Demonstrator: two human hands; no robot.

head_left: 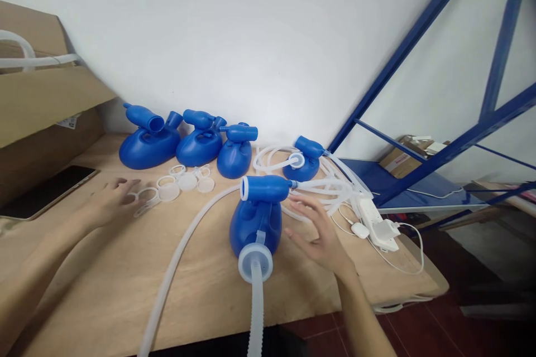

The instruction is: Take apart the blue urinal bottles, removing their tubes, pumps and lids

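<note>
A blue plastic vessel (256, 217) lies on the wooden table (104, 290) in front of me, with a translucent corrugated hose (256, 312) plugged into its white cap and a second clear tube (180, 256) arcing off to the left. My right hand (316, 228) hovers just right of this vessel, fingers spread, holding nothing. My left hand (111, 201) rests flat on the table at the left, fingertips touching the clear plastic ring caps (167, 189).
Three more blue vessels (190, 145) stand in a row by the wall, another (304, 159) among coiled clear tubing (330, 184). A white power strip (374, 223) lies at the right edge. A phone (46, 192) and open cardboard box (37, 117) sit left; blue shelving (439, 156) stands right.
</note>
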